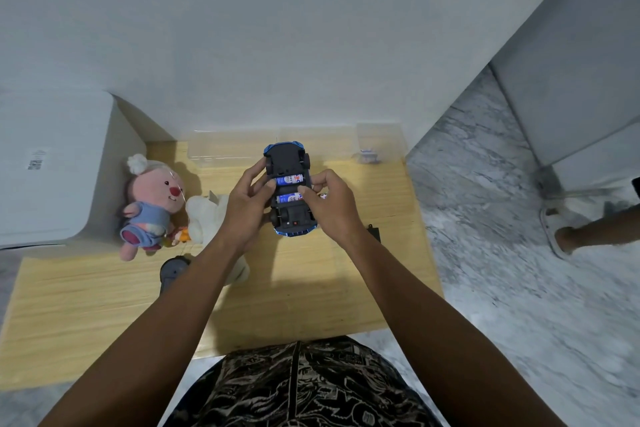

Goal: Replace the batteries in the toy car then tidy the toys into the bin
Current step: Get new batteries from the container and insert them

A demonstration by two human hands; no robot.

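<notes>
The blue toy car (pixel 289 163) is held upside down above the wooden table (pixel 104 305), its dark underside facing me. The battery bay is uncovered, with two blue-and-white batteries (pixel 290 179) lying side by side in it. My left hand (pixel 247 208) grips the car's left side, thumb at the bay's edge. My right hand (pixel 329 206) holds the right side, thumb pressing on the nearer battery (pixel 289 198). A clear plastic bin (pixel 235 149) stands at the table's far edge, behind the car.
A pink plush doll (pixel 152 204) and a white plush toy (pixel 207 218) lie left of my hands. A dark remote-like object (pixel 173 272) sits under my left forearm, a small black piece (pixel 374 231) right of my right wrist. Another person's sandalled foot (pixel 561 236) stands on the marble floor.
</notes>
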